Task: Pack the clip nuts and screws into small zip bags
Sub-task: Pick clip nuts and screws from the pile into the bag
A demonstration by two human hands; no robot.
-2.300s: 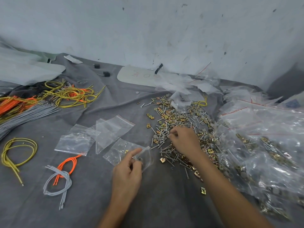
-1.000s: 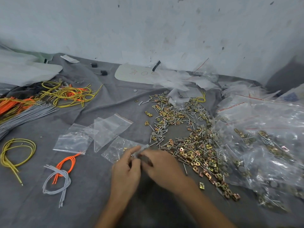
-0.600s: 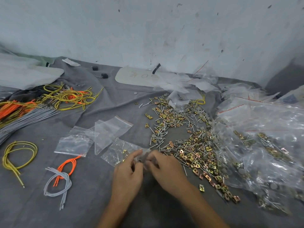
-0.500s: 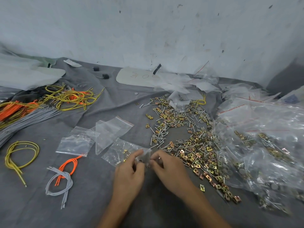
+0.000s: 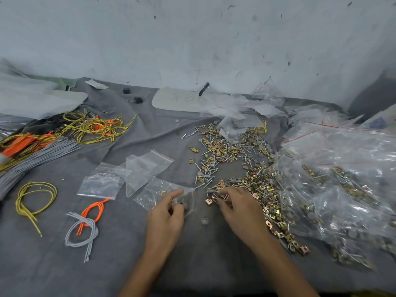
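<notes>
Two hands now apart. Half a second back both met at the mouth of the small clear zip bag (image 5: 157, 192); now only the left hand (image 5: 166, 218) pinches that mouth, and the bag lies flat on the grey cloth-covered tabletop (image 5: 53, 264). The right hand (image 5: 240, 211) has moved off to the right of the bag, to the near edge of the loose heap of gold clip nuts and silver screws (image 5: 257, 185). Its fingers are curled and look to pinch a few thin silver screws (image 5: 223, 197).

The bag already shows some gold nuts and screws inside. A small grey round cap (image 5: 204, 221) lies loose just right of the bag, between the hands; dropped or skipped, cannot tell.

Likely one drop-in is done and the next pick is under way; the bag is not yet sealed. Empty clear zip bags (image 5: 137, 170) wait just behind-left of the bag, and large clear bags of packed hardware (image 5: 342, 179) sit well to its right.
</notes>
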